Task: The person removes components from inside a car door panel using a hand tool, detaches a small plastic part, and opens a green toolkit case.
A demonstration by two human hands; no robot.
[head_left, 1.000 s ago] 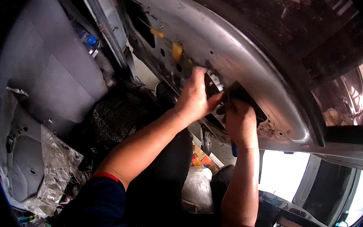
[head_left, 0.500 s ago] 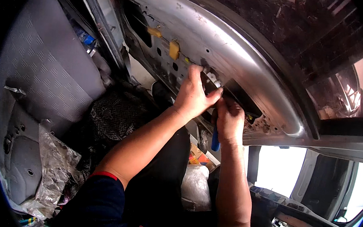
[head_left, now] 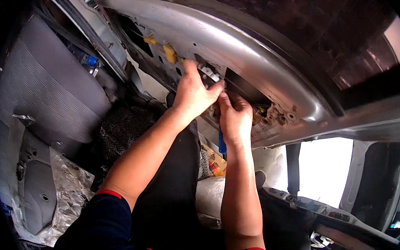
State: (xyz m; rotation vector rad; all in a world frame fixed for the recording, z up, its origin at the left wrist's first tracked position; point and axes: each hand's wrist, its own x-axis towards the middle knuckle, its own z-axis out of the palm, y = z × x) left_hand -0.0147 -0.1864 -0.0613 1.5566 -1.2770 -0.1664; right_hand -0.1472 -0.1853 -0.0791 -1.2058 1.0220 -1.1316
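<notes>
The car door (head_left: pixel 248 51) before me is of metal, smooth and glossy. My sleeve (head_left: pixel 98 225) looks of matt cloth, the seat (head_left: pixel 48 78) of textured cloth, and the wrinkled sheet (head_left: pixel 71 176) of shiny plastic.

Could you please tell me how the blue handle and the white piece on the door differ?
Pose: the blue handle runs nearly straight up and down in the view, while the white piece slants down to the right.
Place: the blue handle sticks out below the right grip; the white piece sits at the door, just past the left grip.
Shared: both are close to a grip.
</notes>
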